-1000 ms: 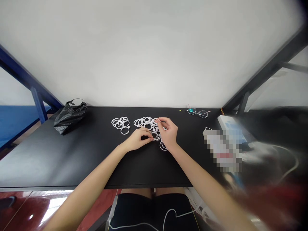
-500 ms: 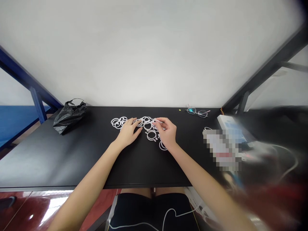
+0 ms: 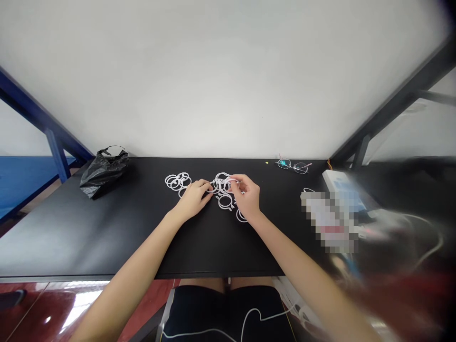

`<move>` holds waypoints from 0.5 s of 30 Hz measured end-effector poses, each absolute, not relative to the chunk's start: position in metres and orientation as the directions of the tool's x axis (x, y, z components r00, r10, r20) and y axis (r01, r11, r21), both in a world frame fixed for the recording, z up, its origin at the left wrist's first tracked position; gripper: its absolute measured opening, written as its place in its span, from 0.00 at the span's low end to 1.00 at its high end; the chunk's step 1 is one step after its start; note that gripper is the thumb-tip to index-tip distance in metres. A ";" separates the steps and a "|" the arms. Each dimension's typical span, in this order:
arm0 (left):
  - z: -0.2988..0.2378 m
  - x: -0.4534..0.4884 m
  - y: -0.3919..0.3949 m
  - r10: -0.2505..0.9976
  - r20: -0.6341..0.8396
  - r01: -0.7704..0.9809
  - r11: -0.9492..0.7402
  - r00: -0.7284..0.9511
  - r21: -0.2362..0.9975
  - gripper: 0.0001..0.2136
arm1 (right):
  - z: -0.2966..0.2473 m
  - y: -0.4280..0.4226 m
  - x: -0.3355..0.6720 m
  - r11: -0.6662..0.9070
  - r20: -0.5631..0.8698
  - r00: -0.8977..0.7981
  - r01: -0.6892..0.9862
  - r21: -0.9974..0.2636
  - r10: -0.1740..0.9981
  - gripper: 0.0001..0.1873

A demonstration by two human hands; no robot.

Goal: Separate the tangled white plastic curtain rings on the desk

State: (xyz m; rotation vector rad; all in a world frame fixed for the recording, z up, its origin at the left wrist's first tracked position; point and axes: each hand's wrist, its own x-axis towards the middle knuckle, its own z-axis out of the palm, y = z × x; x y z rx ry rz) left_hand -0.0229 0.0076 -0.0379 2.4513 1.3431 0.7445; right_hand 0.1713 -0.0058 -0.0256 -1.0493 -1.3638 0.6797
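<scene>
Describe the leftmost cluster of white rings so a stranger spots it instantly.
On the black tabletop, find the left hand. Beyond it, leftward, lies the cluster of overlapping white rings. Unlike the ring pile reaching the right hand, it lies toward the black bag.

Black table (image 3: 117,237), white rings (image 3: 225,202), glasses (image 3: 299,167), black bag (image 3: 103,173)

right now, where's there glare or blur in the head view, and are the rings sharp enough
Head view, lower left: bright glare on the floor; head view, left: pale sheen on the black table; head view, far right: cyan reflection on the glasses, smeared blur below a pixelated patch; head view, centre: white rings fairly sharp.
</scene>
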 end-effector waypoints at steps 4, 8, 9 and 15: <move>-0.034 -0.023 0.008 0.845 0.340 0.677 -0.535 0.413 0.506 0.07 | -0.026 -0.006 0.171 0.413 0.439 0.134 0.184 -0.892 0.889 0.08; -0.033 -0.023 0.008 0.862 0.384 0.622 -0.505 0.331 0.599 0.07 | -0.025 -0.006 0.172 0.403 0.432 0.143 0.194 -0.895 0.891 0.09; -0.033 -0.023 0.008 0.866 0.391 0.613 -0.497 0.311 0.614 0.07 | -0.025 -0.006 0.172 0.399 0.428 0.145 0.192 -0.896 0.892 0.09; -0.027 -0.020 0.004 0.883 0.371 0.505 -0.468 0.287 0.725 0.10 | -0.024 -0.007 0.172 0.404 0.431 0.137 0.188 -0.895 0.892 0.09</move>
